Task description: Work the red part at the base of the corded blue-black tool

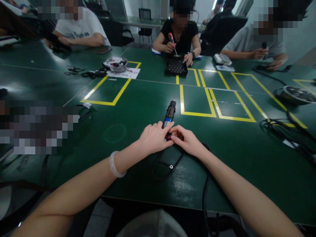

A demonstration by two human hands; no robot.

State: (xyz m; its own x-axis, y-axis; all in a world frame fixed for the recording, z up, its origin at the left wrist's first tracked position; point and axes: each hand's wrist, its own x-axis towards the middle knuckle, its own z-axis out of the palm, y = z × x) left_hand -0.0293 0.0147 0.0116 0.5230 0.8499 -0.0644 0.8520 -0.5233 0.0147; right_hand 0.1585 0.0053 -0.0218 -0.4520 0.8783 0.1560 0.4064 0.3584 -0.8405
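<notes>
An electric screwdriver [169, 114], black with a blue band, lies on the green table with its thin bit pointing away from me. My left hand [154, 136] is closed over its near part from the left, a pale bangle on the wrist. At the tool's rear end, my right hand [186, 140] has thumb and fingers bent together against a small dark and red part, partly hidden by the fingers. From there a black cable [158, 177] loops on the table and runs down over the front edge.
Yellow tape rectangles [198, 114] mark the green table [138, 108]. Across from me a person works over a black tray [176, 67]. A clear bowl of parts [118, 65] stands back left; coiled black cables [276, 126] and a round container [300, 95] lie right. Other people sit around.
</notes>
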